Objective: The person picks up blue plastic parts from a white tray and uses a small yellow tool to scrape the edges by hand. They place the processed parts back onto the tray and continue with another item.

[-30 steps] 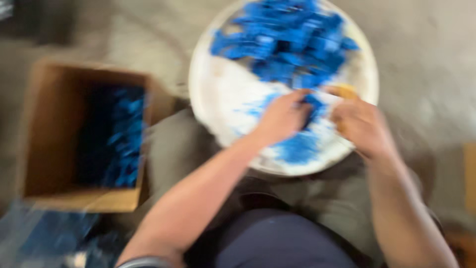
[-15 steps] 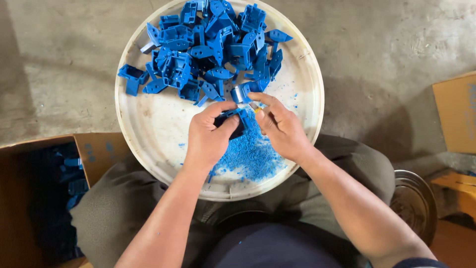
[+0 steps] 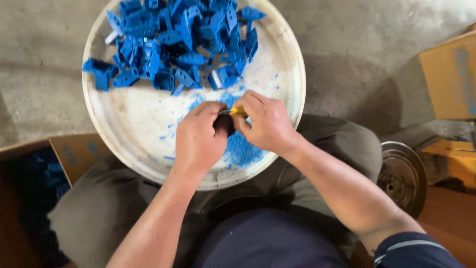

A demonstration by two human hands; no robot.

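A round white tray (image 3: 124,144) rests on my lap. A heap of blue plastic parts (image 3: 173,44) fills its far half. My left hand (image 3: 198,136) and my right hand (image 3: 265,121) meet over the tray's near side, fingers curled together. The right hand grips a small yellow-handled tool (image 3: 238,111). The left hand pinches a small dark part against the tool's tip; the part is mostly hidden by the fingers. Blue shavings (image 3: 243,149) lie piled under the hands.
An open cardboard box (image 3: 74,154) with blue parts inside sits at my left. Another cardboard box (image 3: 451,74) stands at the right edge. A round metal disc (image 3: 401,176) lies on the floor by my right knee. Concrete floor surrounds the tray.
The view has steadied and shifted so the tray sits higher left. Both hands stay together over the shavings, now closed tighter around the small part and tool.
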